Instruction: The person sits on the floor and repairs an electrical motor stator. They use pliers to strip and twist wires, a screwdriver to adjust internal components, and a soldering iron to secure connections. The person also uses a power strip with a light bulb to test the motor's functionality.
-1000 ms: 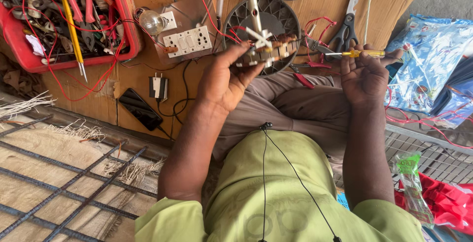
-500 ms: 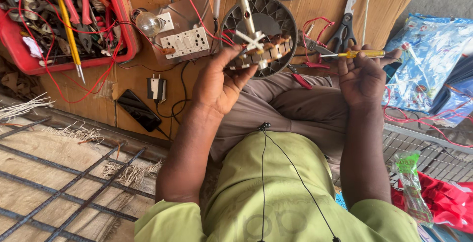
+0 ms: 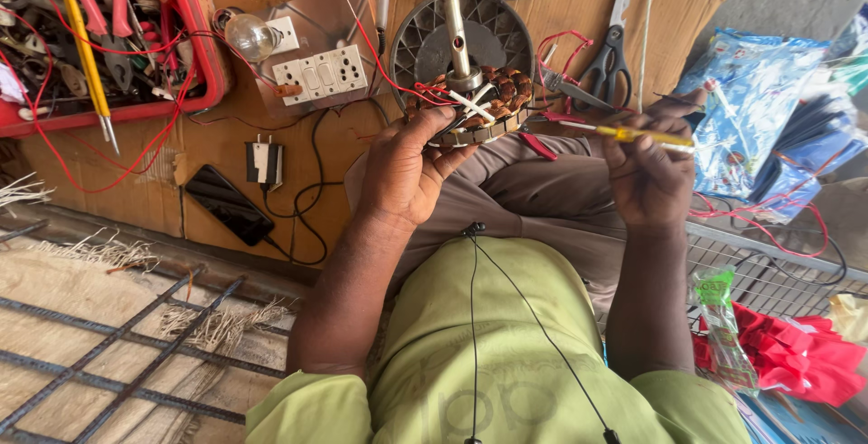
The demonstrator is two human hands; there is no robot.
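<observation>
Head view: the left hand [image 3: 411, 173] grips the stator [image 3: 479, 105], now sitting slightly lower against the fan housing [image 3: 425, 42] than a second ago. The right hand [image 3: 646, 177] clasps a screwdriver [image 3: 637, 135], its tip still aimed leftward at the windings, scissors [image 3: 610, 51] just beyond.

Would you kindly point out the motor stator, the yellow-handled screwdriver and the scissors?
motor stator [image 3: 479, 109]: head view, on its copper windings.
yellow-handled screwdriver [image 3: 644, 136]: head view, on the yellow handle in the right hand.
scissors [image 3: 608, 57]: head view, on the black handles.
</observation>
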